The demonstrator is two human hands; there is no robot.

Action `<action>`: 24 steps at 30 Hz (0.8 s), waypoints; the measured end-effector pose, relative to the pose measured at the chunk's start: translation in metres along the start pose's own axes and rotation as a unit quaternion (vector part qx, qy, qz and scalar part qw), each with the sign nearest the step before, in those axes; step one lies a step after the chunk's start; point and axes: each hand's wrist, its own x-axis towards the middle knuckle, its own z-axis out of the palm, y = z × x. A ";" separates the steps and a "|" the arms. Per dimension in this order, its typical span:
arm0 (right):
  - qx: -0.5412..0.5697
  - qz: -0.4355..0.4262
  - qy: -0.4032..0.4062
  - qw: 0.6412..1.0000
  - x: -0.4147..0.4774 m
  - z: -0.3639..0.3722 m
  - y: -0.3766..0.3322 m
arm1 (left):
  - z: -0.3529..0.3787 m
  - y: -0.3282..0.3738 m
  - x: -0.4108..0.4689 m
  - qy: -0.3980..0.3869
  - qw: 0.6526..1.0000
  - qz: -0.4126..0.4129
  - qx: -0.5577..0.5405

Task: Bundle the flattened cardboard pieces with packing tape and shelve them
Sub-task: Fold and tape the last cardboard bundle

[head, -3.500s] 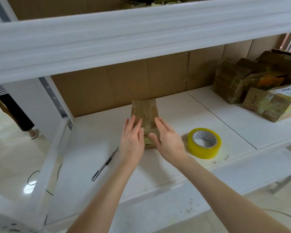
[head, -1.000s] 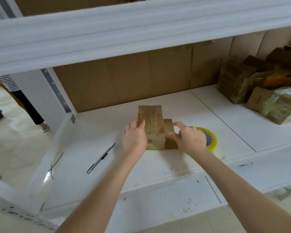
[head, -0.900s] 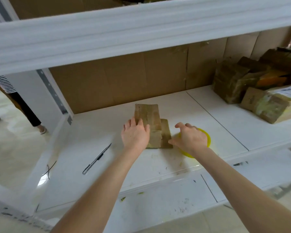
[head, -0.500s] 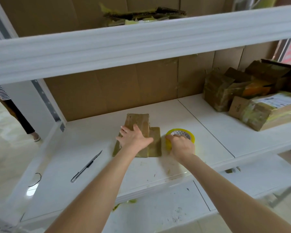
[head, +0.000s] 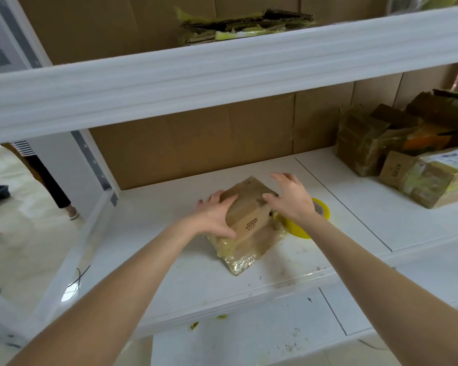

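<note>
A small stack of flattened brown cardboard pieces [head: 251,220] lies turned diagonally on the white shelf board [head: 156,233]; the lowest piece carries glossy tape at its near corner. My left hand [head: 216,216] grips the stack's left side, thumb along the front edge. Over the right side is my right hand [head: 292,199], fingers spread and the thumb touching the top piece. A yellow roll of packing tape [head: 321,208] lies just right of the stack, partly hidden by my right hand.
Taped cardboard boxes and bundles [head: 407,151] crowd the shelf's right end. A flat cardboard bundle [head: 243,25] lies on the upper shelf, whose white beam [head: 222,72] crosses the view. A person's legs [head: 48,180] stand at the left. A thin cable [head: 77,276] hangs nearby.
The stack has been turned diagonally. My left hand went from lying flat on it to gripping its left side. My right hand left the tape roll and came over the stack.
</note>
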 end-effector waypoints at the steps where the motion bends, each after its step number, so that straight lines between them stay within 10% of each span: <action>1: 0.007 -0.008 -0.026 1.000 0.003 0.001 -0.005 | -0.001 -0.002 -0.002 0.000 1.000 0.020 0.006; 6: -0.035 -0.050 -0.161 0.985 0.015 0.018 -0.023 | -0.008 -0.004 -0.020 0.040 0.996 0.081 0.003; 11: -0.097 0.011 -0.167 0.981 0.023 0.031 -0.026 | 0.011 -0.074 -0.057 0.260 0.949 -0.108 -0.145; 16: -0.105 0.048 -0.144 0.983 0.022 0.047 -0.026 | 0.067 -0.115 -0.088 0.015 0.965 -0.261 -0.031; 24: -0.103 0.077 -0.137 0.982 0.023 0.050 -0.024 | 0.077 -0.125 -0.102 0.095 0.953 -0.286 -0.018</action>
